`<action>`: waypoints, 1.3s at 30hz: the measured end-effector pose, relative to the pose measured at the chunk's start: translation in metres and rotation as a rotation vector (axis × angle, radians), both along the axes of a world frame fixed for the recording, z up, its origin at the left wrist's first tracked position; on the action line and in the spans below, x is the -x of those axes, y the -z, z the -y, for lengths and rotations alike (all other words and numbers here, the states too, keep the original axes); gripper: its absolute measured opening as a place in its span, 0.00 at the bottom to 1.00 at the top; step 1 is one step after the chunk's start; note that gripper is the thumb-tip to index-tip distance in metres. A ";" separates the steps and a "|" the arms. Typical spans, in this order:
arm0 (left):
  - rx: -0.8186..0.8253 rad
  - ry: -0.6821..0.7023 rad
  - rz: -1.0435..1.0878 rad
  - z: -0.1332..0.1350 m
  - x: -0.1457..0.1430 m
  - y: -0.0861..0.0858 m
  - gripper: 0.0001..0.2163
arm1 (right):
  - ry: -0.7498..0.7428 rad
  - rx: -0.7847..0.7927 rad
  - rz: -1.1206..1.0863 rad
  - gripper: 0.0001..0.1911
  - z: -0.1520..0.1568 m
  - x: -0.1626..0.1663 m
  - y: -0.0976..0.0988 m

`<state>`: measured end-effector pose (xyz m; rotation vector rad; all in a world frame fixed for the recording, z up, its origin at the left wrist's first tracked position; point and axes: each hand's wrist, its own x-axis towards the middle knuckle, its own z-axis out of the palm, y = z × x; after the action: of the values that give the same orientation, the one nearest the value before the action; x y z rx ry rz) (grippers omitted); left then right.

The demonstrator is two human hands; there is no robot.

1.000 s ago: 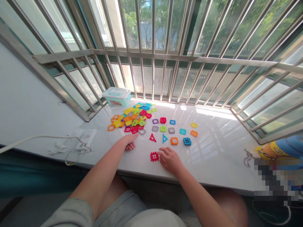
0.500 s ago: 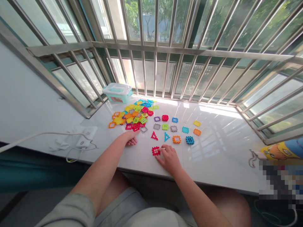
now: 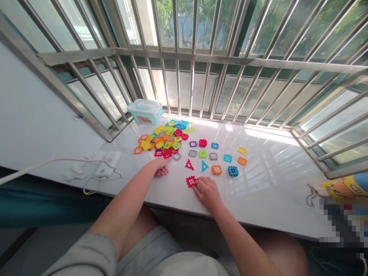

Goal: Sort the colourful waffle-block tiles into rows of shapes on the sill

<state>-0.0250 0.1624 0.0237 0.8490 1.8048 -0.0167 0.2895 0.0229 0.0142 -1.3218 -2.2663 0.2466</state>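
1. Right now the right hand [image 3: 207, 190] rests on the white counter [image 3: 267, 184], its fingertips [image 3: 197, 183] touching the red square tile [image 3: 191, 181]; the fingers are loosely curled, with nothing gripped.
2. The red square tile lies flat, just left of that hand and nearest the counter's front edge.
3. The left hand [image 3: 160, 167] sits farther left and beyond the red square tile, fingers curled under; I cannot tell whether it holds anything.
4. Beyond the red square tile lie a red triangle [image 3: 189, 165] and a blue triangle [image 3: 204, 165].
5. The heap of coloured tiles [image 3: 163, 140] lies behind the left hand, well apart from the red square tile.
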 end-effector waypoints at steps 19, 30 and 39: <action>-0.020 0.019 -0.011 0.003 -0.003 -0.005 0.41 | 0.011 0.013 -0.014 0.02 0.000 -0.002 0.003; -0.011 -0.006 0.001 0.002 -0.002 -0.006 0.41 | 0.037 0.014 0.008 0.17 -0.004 0.001 0.003; -0.014 -0.005 -0.004 0.001 -0.002 -0.005 0.39 | 0.079 0.012 0.020 0.04 -0.005 0.004 0.002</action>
<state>-0.0234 0.1609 0.0286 0.8542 1.8130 -0.0027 0.2851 0.0280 0.0122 -1.4229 -2.2266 0.2212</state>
